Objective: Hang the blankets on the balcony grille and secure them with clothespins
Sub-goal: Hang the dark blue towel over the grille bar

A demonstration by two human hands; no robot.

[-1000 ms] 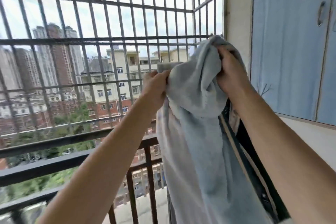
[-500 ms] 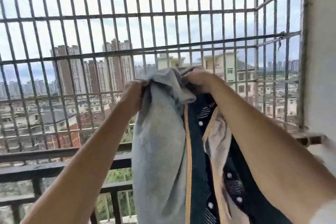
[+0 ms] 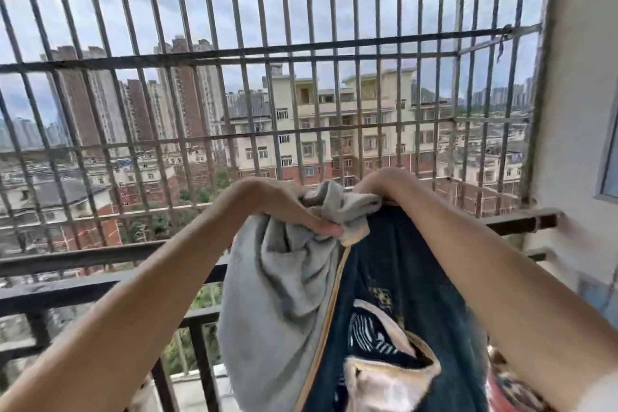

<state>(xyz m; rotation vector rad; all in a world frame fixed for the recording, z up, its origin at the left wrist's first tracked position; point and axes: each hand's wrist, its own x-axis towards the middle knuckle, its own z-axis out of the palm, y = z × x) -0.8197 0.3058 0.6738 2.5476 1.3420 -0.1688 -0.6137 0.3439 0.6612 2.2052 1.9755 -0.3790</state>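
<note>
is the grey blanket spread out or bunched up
Bunched up: the grey blanket is gathered in folds at the top, gripped by the left hand and right hand; it hangs creased, not spread on the grille.

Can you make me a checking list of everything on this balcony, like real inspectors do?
Surface: no table; a dark railing runs below the metal grille.
Job's things: bunched blanket, part grey and part dark blue with a pattern; not seen draped over a bar yet; no clothespins seen.
Clutter: nothing seen.
Grips: bare hands; the left grip and the right grip both clutch the blanket's top edge.
Cables: nothing seen except a short string dangling from a grille bar.
Surroundings: apartment buildings outside, and a white wall on the right.
</note>
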